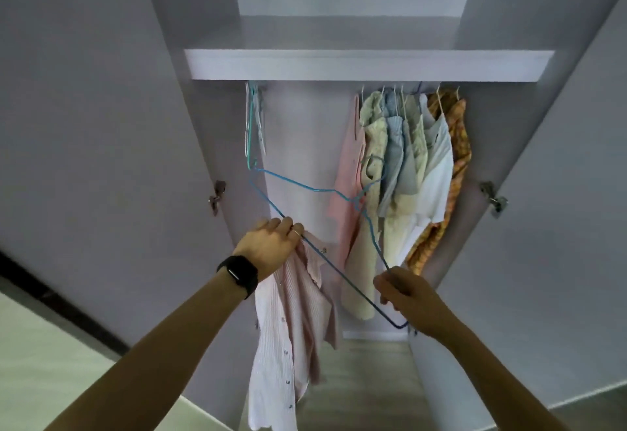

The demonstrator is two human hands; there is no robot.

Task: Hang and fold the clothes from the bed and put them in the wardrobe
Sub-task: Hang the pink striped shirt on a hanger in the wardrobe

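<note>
So you're standing right in front of the open wardrobe [101,125], looking up into it. Your left hand [271,244] is gripping the shirt [288,329], the pink striped one, by its top edge. The fingers [288,225] are curled over the fabric and the rest of it is hanging straight down below your wrist, in front of the wardrobe's lower left part.

Your right hand [407,298] is holding the hanger [339,272], the blue wire one, with its fingers closed round the wire near the bottom corner. The hanger is lying tilted between your two hands, with its long bar running up to your left fingers. I can't tell if they're pinching it too or just touching it. Its hook is pointing toward the hung clothes [407,176].

Those are crowding the right end of the rail, just under the shelf [366,64]: pink, cream, light blue, white and orange pieces. A few spare hangers [252,125] are dangling at the left end. You're wearing a black watch [239,274] and a ring [296,233] on the left side.
</note>
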